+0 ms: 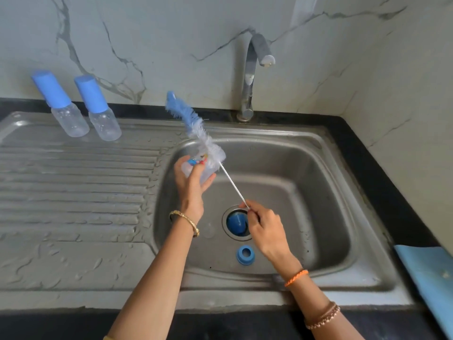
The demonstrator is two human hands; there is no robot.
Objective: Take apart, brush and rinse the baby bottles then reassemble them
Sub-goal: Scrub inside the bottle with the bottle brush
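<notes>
My left hand [192, 186] grips a clear open baby bottle [206, 170] with a colourful print, above the left side of the sink basin [306, 192]. My right hand [261, 225] pinches the thin white wire handle of a bottle brush [193, 126]. The brush's blue and white bristles stick out beyond the bottle, up and to the left. A blue cap [236, 223] lies over the drain. A blue screw ring [245, 254] lies on the basin floor nearer to me. Two capped bottles [65, 111] [100, 114] stand at the back of the drainboard.
A chrome tap [250, 77] stands behind the basin, its spout not running. The ribbed steel drainboard [73, 192] stretches left, wet with drops. A blue cloth [431, 273] lies on the dark counter at the right edge. Marble wall tiles rise behind.
</notes>
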